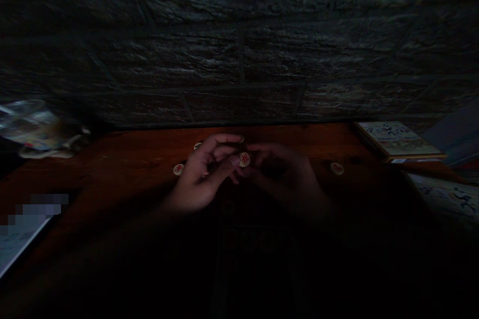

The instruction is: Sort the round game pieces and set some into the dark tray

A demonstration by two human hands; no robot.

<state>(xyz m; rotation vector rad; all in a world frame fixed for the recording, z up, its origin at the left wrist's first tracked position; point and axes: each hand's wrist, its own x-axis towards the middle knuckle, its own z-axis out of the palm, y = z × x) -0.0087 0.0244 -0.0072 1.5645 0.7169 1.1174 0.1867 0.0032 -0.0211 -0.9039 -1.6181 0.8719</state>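
A round Chinese chess piece (244,160) with a red character is held up at the tip of my left thumb. My left hand (204,174) is closed on it, its index finger curled above, where a pale edge at the fingertip is too dim to name. Close on the other side is my right hand (288,174), in shadow, with its thumb and index finger curved and apart around the piece's right edge. Whether they touch it I cannot tell. Just left of my left hand lie a red-marked piece (178,169) and a dark-marked piece (198,146), partly covered by the hand.
Another red-marked piece (337,168) lies on the wooden table (149,147) to the right. Two flat boxes (398,139) with dark blue writing are at the right edge. A clear wrapped item (35,127) stands at the left. Behind is a stone-block wall (239,60). The foreground is very dark.
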